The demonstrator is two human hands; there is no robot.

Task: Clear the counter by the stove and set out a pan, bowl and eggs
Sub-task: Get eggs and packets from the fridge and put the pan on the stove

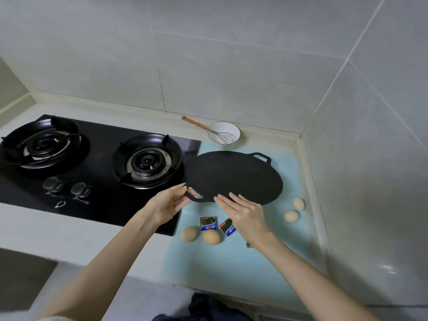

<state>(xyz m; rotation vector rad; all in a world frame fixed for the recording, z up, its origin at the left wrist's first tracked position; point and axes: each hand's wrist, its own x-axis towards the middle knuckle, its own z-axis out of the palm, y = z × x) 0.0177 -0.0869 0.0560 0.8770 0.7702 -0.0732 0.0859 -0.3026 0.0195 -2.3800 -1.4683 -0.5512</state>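
Fingers [176,189] of your left hand [169,205] pinch pan [234,177] by near loop handle; your right hand [245,213] flat, fingers [236,200] straight and close together, touching pan's near rim; pan lies on blue mat [231,262] beside stove [115,205]; bowl [221,127] behind pan; eggs [211,237] nearer you
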